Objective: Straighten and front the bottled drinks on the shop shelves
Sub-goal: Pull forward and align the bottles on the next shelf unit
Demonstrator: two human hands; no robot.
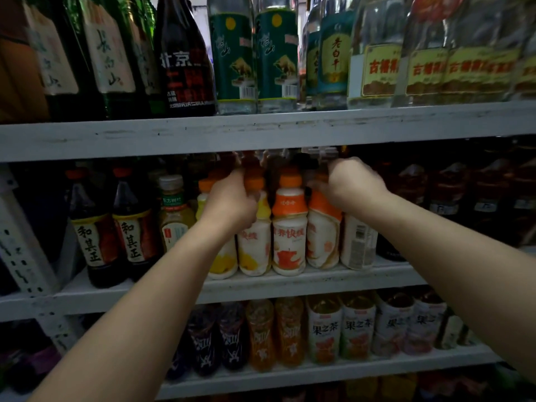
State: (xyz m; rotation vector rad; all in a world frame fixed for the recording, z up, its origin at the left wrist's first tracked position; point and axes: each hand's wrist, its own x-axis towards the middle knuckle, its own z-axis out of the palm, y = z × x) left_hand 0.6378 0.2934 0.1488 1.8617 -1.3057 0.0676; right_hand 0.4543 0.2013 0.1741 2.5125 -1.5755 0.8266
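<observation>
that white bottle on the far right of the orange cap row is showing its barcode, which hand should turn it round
Right. The right hand is on the orange-labelled bottle directly beside the barcode bottle. The left hand grips a yellow-labelled bottle further left and would have to cross over.

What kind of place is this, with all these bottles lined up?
Most likely a small shop's drinks aisle. Painted metal shelves hold labelled bottles in rows: tall liquor bottles on top, orange-capped milk drinks in the middle, fruit teas below. The left hand and right hand reach among the milk drinks.
</observation>
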